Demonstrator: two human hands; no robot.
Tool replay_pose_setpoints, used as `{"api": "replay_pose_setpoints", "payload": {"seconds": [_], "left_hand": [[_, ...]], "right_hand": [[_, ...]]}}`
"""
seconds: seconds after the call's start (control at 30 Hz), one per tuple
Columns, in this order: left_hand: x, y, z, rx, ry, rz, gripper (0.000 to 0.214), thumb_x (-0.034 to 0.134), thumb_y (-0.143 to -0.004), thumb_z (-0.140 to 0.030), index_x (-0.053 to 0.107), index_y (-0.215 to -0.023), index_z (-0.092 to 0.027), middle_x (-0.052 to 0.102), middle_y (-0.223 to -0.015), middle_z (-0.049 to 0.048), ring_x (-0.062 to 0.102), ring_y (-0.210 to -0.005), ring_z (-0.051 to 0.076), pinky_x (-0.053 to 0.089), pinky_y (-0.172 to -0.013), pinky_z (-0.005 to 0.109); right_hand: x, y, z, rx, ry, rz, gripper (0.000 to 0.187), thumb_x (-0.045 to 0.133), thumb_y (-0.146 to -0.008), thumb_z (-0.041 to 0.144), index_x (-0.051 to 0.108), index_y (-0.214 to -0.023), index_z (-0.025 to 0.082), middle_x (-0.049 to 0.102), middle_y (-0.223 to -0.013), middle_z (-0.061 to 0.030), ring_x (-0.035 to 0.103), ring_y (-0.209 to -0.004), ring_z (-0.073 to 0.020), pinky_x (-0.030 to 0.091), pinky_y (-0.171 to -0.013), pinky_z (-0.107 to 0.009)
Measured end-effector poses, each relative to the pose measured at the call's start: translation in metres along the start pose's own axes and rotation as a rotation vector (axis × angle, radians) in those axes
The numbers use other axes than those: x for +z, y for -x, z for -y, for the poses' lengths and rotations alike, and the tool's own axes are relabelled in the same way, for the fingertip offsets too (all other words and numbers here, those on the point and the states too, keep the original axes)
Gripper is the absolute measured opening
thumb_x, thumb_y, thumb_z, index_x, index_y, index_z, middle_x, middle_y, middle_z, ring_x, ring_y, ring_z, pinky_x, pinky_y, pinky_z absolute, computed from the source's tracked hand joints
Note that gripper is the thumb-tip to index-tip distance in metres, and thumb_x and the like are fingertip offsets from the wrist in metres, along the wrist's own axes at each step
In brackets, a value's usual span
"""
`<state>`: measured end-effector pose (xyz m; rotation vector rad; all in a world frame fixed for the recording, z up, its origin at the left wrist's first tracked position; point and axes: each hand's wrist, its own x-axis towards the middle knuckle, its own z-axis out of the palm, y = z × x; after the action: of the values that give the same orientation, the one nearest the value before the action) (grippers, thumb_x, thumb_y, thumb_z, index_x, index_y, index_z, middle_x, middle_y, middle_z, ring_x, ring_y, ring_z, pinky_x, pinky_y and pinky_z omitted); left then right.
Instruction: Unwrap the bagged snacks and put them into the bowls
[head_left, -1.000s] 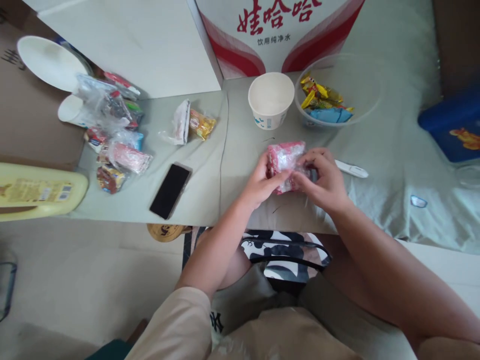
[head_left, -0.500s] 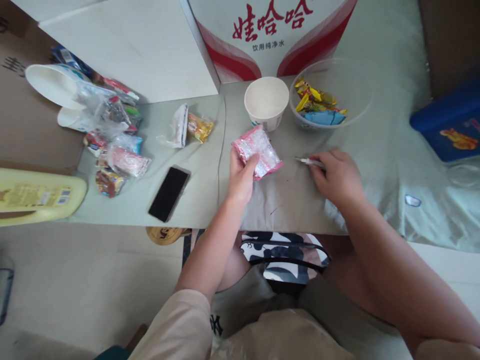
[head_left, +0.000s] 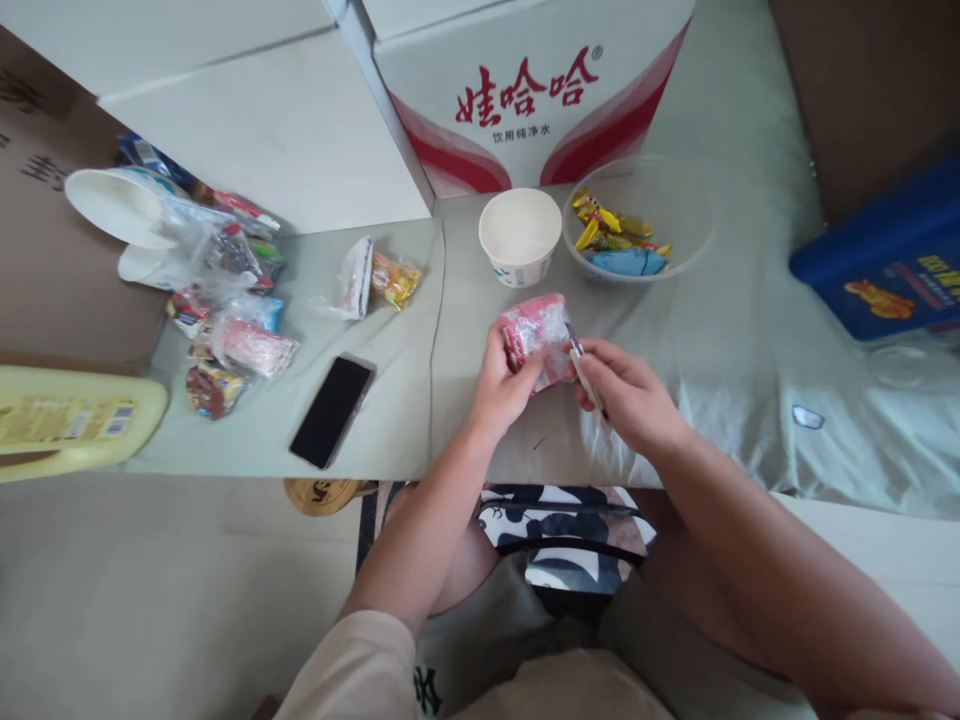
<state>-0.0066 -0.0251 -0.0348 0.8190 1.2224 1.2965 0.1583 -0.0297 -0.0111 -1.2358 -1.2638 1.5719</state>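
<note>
My left hand (head_left: 504,388) grips a pink and white packet (head_left: 536,325) in shiny clear plastic, thumb on top. In my right hand (head_left: 631,396) is a slim white utility knife (head_left: 588,380), its dark narrow tip against the packet's right edge. Whether the tip has gone into the wrap, I cannot tell. Just beyond the packet stands a white paper bowl (head_left: 520,235). Beside it on the right, a clear plastic bowl (head_left: 694,235) holds yellow and blue snack packets (head_left: 628,262).
A black phone (head_left: 332,412) lies to the left. Farther left are piled snack packets (head_left: 251,345), a tipped paper bowl (head_left: 112,205) and a yellow jug (head_left: 82,415). White cartons (head_left: 525,60) stand behind. A blue container (head_left: 885,260) is at the right.
My right hand has moved left and brought the knife up to the packet. My left hand has shifted slightly right, turning the packet. The camera view has tilted up a little.
</note>
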Motion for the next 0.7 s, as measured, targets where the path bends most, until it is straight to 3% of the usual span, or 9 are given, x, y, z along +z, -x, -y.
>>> {"api": "replay_pose_setpoints", "payload": {"seconds": [0.13,0.27,0.37,0.53,0.7], "left_hand": [[-0.003,0.000,0.000,0.060,-0.077,0.004,0.043,0.078,-0.083,-0.028,0.059,-0.122,-0.026,0.068,-0.117,0.0023,0.065,-0.108,0.019,0.049,-0.099,0.030],[-0.005,-0.002,0.004,0.084,-0.170,0.011,0.043,0.076,-0.086,-0.036,0.056,-0.123,-0.026,0.068,-0.113,0.0027,0.066,-0.103,0.019,0.053,-0.094,0.033],[-0.006,-0.005,0.009,0.124,-0.243,0.032,0.045,0.073,-0.088,-0.041,0.053,-0.125,-0.027,0.066,-0.119,0.0049,0.066,-0.110,0.022,0.053,-0.098,0.038],[-0.011,-0.007,0.012,0.219,-0.351,0.074,0.045,0.069,-0.091,-0.044,0.050,-0.128,-0.027,0.065,-0.121,0.0062,0.066,-0.110,0.022,0.053,-0.098,0.039],[-0.011,-0.003,0.008,0.334,-0.476,0.132,0.048,0.070,-0.090,-0.042,0.048,-0.128,-0.024,0.066,-0.121,0.0089,0.067,-0.110,0.024,0.053,-0.098,0.039]], "right_hand": [[-0.002,-0.001,-0.002,-0.054,0.030,0.067,0.032,0.062,-0.091,0.040,0.068,-0.114,0.020,0.058,-0.070,0.0033,0.050,-0.057,-0.0102,0.041,-0.053,-0.025],[0.001,0.000,-0.009,-0.067,-0.060,0.087,0.043,0.061,-0.092,0.046,0.054,-0.129,0.024,0.069,-0.094,-0.0008,0.054,-0.055,-0.0087,0.043,-0.049,-0.024],[0.007,0.000,-0.012,-0.075,-0.086,0.091,0.038,0.065,-0.090,0.049,0.052,-0.115,0.024,0.069,-0.093,-0.0008,0.054,-0.055,-0.0084,0.042,-0.049,-0.023],[0.008,-0.003,-0.013,-0.085,0.075,-0.034,0.035,0.067,-0.085,0.052,0.048,-0.092,0.024,0.061,-0.075,0.0028,0.053,-0.055,-0.0111,0.042,-0.052,-0.025],[0.001,-0.005,-0.018,-0.232,0.596,-0.312,0.022,0.063,-0.087,0.044,0.057,-0.094,0.024,0.068,-0.081,-0.0022,0.059,-0.063,-0.0173,0.040,-0.059,-0.029]]}}
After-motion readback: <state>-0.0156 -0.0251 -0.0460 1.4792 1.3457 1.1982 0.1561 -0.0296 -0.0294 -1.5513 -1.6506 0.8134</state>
